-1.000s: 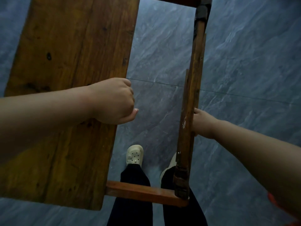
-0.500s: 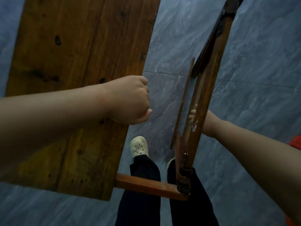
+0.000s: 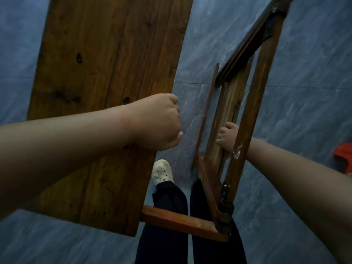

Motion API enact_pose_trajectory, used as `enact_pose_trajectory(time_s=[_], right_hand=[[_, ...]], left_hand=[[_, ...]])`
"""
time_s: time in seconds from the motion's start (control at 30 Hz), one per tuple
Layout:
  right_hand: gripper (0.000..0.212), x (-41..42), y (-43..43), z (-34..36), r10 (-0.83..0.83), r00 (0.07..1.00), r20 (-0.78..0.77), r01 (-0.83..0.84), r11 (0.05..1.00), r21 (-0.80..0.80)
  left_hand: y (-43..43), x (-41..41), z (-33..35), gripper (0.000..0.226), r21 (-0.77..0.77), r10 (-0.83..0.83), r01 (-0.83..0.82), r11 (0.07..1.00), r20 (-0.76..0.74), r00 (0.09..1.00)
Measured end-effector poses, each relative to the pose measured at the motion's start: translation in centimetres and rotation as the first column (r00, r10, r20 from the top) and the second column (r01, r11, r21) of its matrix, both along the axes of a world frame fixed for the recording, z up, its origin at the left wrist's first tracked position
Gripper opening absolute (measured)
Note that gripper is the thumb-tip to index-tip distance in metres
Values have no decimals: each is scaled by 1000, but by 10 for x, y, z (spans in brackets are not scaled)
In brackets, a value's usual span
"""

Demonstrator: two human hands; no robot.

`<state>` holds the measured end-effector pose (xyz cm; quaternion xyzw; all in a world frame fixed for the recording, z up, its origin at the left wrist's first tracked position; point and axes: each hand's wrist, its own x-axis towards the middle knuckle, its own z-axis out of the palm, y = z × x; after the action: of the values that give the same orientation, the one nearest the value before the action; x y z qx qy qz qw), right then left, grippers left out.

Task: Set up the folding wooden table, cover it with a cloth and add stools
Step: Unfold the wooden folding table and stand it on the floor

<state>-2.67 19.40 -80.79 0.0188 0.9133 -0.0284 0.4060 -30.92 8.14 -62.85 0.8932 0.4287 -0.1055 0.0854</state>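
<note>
above the grey floor point(image 3: 304, 92), left hand point(image 3: 158, 122) fisted on the tabletop panel's point(image 3: 106, 73) edge; right hand point(image 3: 227, 138) gripping the leg frame point(image 3: 253, 103)

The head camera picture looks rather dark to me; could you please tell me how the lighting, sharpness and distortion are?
Head view: dim, bluish light, no glare or hard shadows; the wooden table panel and tiled floor stay fairly sharp; wide-angle stretch enlarges the left hand and both forearms near the edges.

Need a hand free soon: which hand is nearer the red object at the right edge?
Right. The right hand grips the folding frame, partway toward the red object; the left hand holds the plank's edge, farther away.
</note>
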Motion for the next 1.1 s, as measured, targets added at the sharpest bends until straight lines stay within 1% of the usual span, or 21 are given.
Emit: enact_pose_trajectory(time_s=[0.03,0.07,0.1,0.13,0.17,0.2,0.23,0.27,0.3,0.33,0.37,0.4,0.5,0.57,0.6,0.67,0.7,0.77,0.83,0.9,1.1], right_hand=[[18,-4,3,4,-97,991,93,110,985,-136],[29,-9,9,3,-75,989,125,87,991,-97],[42,-1,11,-13,-108,994,-19,107,994,-30],[50,1,19,-16,-138,990,-25,140,980,139],[45,-3,22,-3,-71,996,-49,81,969,232],[37,2,19,9,58,998,7,-59,983,175],[33,0,18,19,151,984,92,-159,982,98],[29,-3,20,38,341,936,91,-343,939,1],[29,2,27,48,458,888,27,-457,889,-36],[29,6,34,57,467,881,71,-460,883,-95],[28,6,37,68,494,862,115,-485,869,-97],[27,10,39,78,494,853,171,-489,869,-74],[32,24,46,95,403,869,287,-392,915,-98],[36,35,52,103,371,889,268,-351,929,-119],[38,40,55,106,378,883,278,-355,926,-131],[50,47,60,116,369,875,315,-329,928,-174],[56,51,63,120,369,873,319,-321,927,-194],[61,56,67,134,374,874,309,-318,923,-218],[67,61,73,145,407,866,290,-348,908,-234],[71,64,77,159,447,850,278,-386,889,-248],[82,77,86,201,497,841,212,-436,856,-277]], left_hand=[[1,4,-5,51,-19,10,-9,1000,23,1000],[3,7,-4,53,-10,3,-2,1000,47,999],[5,9,-2,54,-5,-2,2,1000,65,998],[5,10,0,55,-20,-5,6,1000,44,999],[4,9,0,55,-38,2,-1,999,27,1000],[4,6,3,55,-35,6,-5,999,28,1000],[4,3,8,55,-34,14,-14,999,19,1000],[4,-1,12,55,-47,22,-22,999,-5,1000],[2,-5,11,56,-56,23,-25,998,-28,999],[-1,-9,9,56,-64,21,-23,998,-36,999],[-2,-10,10,57,-67,18,-21,998,-39,999],[-2,-8,12,57,-71,23,-26,997,-35,999],[3,4,16,57,-57,32,-34,998,-23,999],[11,16,19,55,-12,3,-3,1000,-7,1000],[14,22,19,54,-33,-23,23,999,0,1000],[13,27,18,50,-142,-27,24,990,-19,999],[13,27,21,49,-151,-26,23,988,-19,999],[17,25,33,50,-86,-33,26,996,-86,996],[16,25,35,51,-132,-55,38,991,-128,990],[14,31,39,52,-235,-53,14,972,-160,986],[15,39,49,52,-237,-40,-3,971,-177,983]])
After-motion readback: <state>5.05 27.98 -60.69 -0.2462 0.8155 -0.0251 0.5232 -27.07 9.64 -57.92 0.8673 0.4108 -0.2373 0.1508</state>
